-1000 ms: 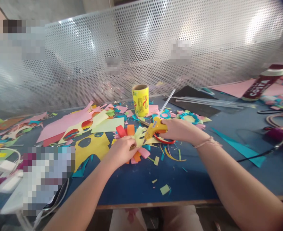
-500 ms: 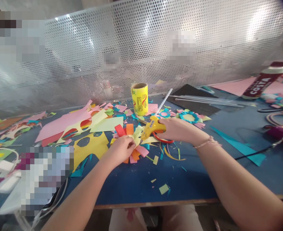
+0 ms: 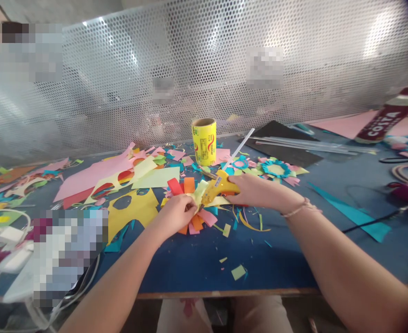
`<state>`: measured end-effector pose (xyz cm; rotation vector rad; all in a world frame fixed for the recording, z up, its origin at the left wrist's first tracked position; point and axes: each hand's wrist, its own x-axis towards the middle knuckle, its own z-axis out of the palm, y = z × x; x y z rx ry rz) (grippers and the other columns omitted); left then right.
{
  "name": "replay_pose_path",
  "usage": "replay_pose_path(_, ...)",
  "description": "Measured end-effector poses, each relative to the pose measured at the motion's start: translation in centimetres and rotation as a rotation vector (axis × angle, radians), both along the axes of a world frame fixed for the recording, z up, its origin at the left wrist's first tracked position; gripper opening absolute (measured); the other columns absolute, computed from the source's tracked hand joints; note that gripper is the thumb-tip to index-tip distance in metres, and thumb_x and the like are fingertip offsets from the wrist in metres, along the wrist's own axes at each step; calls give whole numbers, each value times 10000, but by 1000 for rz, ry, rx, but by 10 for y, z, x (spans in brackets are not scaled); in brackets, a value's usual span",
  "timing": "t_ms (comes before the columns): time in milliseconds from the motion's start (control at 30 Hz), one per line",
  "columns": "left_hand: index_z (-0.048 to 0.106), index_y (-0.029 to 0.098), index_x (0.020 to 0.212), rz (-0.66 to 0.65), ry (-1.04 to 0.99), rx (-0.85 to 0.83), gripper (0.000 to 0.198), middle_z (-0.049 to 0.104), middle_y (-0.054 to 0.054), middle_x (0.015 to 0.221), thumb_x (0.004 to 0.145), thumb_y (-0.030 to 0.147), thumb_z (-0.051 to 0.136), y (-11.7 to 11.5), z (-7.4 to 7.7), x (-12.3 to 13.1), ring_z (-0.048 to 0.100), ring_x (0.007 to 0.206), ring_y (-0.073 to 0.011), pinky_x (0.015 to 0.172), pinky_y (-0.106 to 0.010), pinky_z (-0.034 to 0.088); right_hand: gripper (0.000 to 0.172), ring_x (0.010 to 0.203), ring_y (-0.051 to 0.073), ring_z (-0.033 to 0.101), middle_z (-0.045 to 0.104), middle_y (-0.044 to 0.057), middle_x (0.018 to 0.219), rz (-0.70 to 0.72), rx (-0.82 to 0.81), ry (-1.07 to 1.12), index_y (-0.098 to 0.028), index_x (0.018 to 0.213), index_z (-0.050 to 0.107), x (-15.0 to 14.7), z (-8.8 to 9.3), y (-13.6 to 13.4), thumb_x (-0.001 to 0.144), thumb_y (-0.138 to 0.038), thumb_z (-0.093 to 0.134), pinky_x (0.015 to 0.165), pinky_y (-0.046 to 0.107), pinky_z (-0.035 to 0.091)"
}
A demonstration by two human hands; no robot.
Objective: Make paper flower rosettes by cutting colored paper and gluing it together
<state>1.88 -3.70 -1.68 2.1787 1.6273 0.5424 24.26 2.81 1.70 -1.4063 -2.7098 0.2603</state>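
Observation:
My right hand (image 3: 250, 188) is closed round a yellow glue gun (image 3: 220, 186), with a clear glue stick (image 3: 239, 148) standing up from its back end. The gun's nozzle points down and left at the middle of a paper flower (image 3: 208, 217) made of red, orange, pink and pale yellow strips. My left hand (image 3: 180, 210) pinches the flower at its left side; the fingertips meet near the nozzle and partly hide it. Just behind the gun lie scissors (image 3: 209, 174), mostly covered by the gun and my hand.
A yellow cardboard tube (image 3: 204, 142) stands behind the flower. Cut yellow paper (image 3: 134, 206) and pink sheets (image 3: 93, 173) lie left. Glue sticks (image 3: 304, 144), a blue paper flower (image 3: 276, 169) and a COSTA bottle (image 3: 386, 120) are right. A blurred device (image 3: 70, 259) with white cables sits front left.
The glue gun's nozzle has shifted slightly left and down, closer to my left fingertips. My left hand keeps its pinch on the flower. The whole view has shifted slightly.

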Motion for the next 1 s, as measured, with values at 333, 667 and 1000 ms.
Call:
replay_pose_path(333,587,173,662,-9,26,2,182,588,-21,678,807,216,485,0,0,0,574,681,-161,647,-276,418,313,536,131,490,607,55,683,52,36,-9,-179,778,582,5,-8,5,822,-466,465,482,273,296)
replay_pose_path(667,585,168,665,-14,25,10,178,595,-20,691,813,210,495,-1,2,2,568,668,-149,676,-273,438,273,524,144,501,616,64,696,-41,19,-37,-173,840,608,4,2,-2,789,-417,497,458,273,303)
replay_pose_path(1000,642,190,822,-191,59,44,198,636,-51,916,813,125,455,-4,5,0,584,885,-169,809,-286,465,388,628,176,558,633,57,754,-110,25,12,-200,890,619,12,-2,8,717,-545,572,505,270,348)
